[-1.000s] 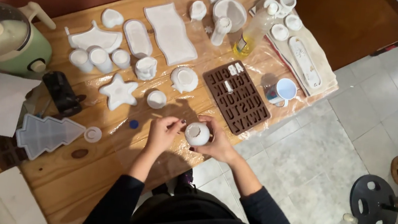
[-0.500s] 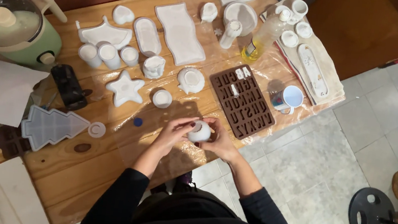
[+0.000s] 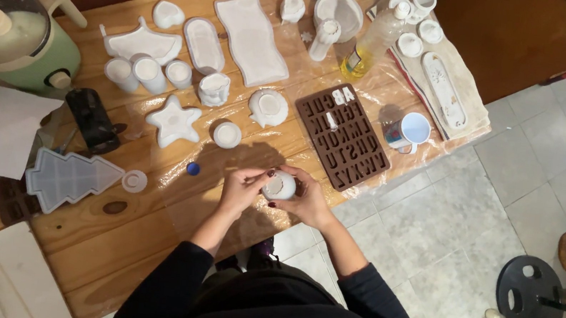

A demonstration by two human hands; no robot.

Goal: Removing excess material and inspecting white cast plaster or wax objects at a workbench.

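Both of my hands hold a small round white mould (image 3: 278,186) just above the near edge of the wooden table (image 3: 107,245). My left hand (image 3: 243,189) pinches its left rim with the fingertips. My right hand (image 3: 305,199) cups it from the right and below. The sleeves are black. A brown letter mould (image 3: 341,134) lies just beyond my right hand. A small white round dish (image 3: 227,134) and a white star-shaped piece (image 3: 172,121) sit beyond my left hand.
Several white cast pieces and cups lie across the table on clear plastic sheet. A green cooker pot (image 3: 6,39) stands far left, a clear tree-shaped mould (image 3: 68,179) left, an oil bottle (image 3: 373,39) and a blue mug (image 3: 409,131) right. Tiled floor lies at right.
The hands stay together on the small white mould at the table's near edge. The camera view has shifted slightly; the table's objects have not moved.
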